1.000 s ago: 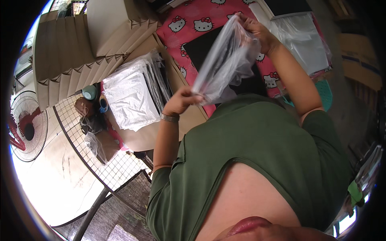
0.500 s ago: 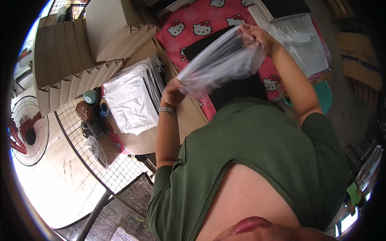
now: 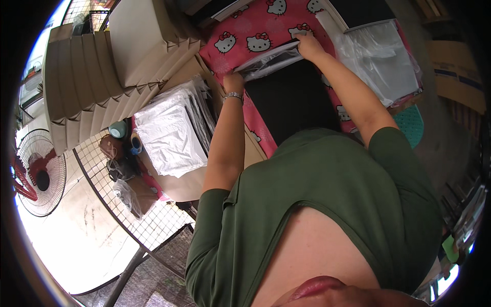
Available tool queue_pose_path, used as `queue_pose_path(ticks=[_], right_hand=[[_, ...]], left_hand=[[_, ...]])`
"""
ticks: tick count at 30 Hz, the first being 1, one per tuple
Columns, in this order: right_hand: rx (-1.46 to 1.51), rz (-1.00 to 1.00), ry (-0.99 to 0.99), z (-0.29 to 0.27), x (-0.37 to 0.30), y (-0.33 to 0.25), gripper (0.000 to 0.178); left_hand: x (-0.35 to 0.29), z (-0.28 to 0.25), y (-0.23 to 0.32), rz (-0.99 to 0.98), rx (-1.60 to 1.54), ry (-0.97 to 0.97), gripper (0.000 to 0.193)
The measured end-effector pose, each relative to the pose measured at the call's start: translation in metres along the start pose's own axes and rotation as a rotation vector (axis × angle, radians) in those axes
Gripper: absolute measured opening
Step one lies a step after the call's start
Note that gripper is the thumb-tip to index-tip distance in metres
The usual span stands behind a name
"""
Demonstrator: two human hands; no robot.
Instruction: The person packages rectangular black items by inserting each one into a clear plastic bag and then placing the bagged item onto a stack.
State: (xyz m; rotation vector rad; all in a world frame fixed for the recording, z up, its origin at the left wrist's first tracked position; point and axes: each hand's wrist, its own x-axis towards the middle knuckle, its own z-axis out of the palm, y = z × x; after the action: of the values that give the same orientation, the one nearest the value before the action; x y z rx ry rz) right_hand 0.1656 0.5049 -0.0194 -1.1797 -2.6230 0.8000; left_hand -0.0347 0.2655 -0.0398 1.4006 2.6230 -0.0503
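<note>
Both hands at upper centre, arms stretched forward; right hand (image 3: 310,46) pinching the right end of a clear plastic film (image 3: 271,62); left hand (image 3: 233,82), a watch (image 3: 233,95) at its wrist, curled on the left end, fingertips mostly hidden; film drawn out in a slanting band between them, along the upper edge of a black panel (image 3: 294,102); whether the panel's edge sits inside the film, cannot tell; panel lies at centre on a pink cloth (image 3: 221,62) printed with cat faces, its lower edge meeting the green shirt (image 3: 327,169); left of centre, a stack of plastic-wrapped sheets (image 3: 171,133); upper left, pleated tan cardboard (image 3: 82,66); upper right, loose clear bags (image 3: 383,66); far left, a fan (image 3: 43,174).
</note>
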Motion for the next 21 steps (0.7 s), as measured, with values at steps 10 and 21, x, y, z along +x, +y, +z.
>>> queue_pose_path(ticks=[10, 21], right_hand=[[-0.046, -0.144, 0.017, -0.072, -0.037, -0.038, 0.037], [0.007, -0.213, 0.209, -0.141, -0.099, -0.060, 0.035]], left_hand=[[-0.040, -0.074, 0.036, -0.757, -1.407, -0.011, 0.016], [-0.109, -0.172, 0.069, -0.327, -1.320, 0.441, 0.019]])
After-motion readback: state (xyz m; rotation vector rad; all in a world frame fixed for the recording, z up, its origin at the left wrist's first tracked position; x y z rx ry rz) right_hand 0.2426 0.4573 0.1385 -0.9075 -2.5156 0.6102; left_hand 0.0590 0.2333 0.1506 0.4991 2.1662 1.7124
